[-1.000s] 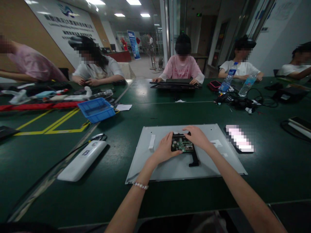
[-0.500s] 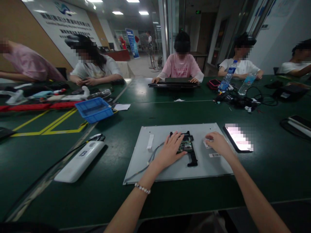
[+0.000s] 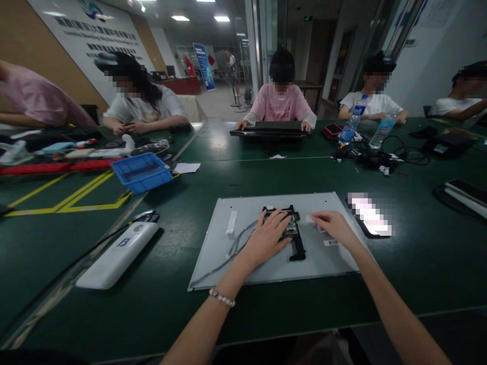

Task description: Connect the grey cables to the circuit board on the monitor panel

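Observation:
A flat grey metal panel, like the back of a display, lies in front of me. My left hand rests on it with fingers spread over a green circuit board in a black plastic frame, hiding part of both. To the right, my right hand pinches a small pale film just above the panel. Under those fingers a small label with red on it partly shows. A barcode label sits nearer me. Grey cables run left from the board, beside a white strip.
A phone with a lit screen lies right of the panel. On the left are a white power bank with a cable and a blue basket. Bottles and tangled cables stand at the back right. Several people sit around the table.
My right hand has shifted slightly left, its pinched fingers now holding the pale film away from the label. My left hand stays spread on the board. The view has turned slightly.

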`<move>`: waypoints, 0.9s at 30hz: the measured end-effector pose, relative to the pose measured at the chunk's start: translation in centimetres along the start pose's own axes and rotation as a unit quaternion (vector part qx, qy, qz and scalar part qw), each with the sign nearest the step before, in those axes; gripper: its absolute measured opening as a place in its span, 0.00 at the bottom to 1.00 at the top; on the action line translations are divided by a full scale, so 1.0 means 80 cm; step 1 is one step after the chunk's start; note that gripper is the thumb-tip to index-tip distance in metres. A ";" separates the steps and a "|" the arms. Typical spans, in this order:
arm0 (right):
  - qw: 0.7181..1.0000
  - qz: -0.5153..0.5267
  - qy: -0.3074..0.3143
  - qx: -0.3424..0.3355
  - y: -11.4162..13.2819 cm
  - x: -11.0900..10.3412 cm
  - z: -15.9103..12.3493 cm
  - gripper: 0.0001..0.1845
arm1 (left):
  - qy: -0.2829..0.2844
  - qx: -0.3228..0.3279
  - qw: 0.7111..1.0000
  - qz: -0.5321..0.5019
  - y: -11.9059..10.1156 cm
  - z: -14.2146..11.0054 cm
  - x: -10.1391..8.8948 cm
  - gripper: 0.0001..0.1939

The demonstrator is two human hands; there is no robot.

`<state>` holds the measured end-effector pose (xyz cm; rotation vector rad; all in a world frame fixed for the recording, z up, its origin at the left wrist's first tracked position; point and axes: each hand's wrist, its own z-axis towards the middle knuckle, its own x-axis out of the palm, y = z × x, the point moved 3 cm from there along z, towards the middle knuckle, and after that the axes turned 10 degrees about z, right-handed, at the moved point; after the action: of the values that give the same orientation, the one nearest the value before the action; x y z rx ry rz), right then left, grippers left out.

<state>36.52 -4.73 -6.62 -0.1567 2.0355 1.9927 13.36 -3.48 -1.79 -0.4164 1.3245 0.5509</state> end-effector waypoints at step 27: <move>0.995 -0.049 0.020 -0.079 0.031 0.045 -0.012 0.06 | -0.006 0.032 0.999 0.015 -0.027 0.009 -0.005 0.15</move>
<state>32.25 -5.17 -5.24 -0.3248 1.8535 2.1049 15.13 -4.82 -1.28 -0.3407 1.3350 0.5345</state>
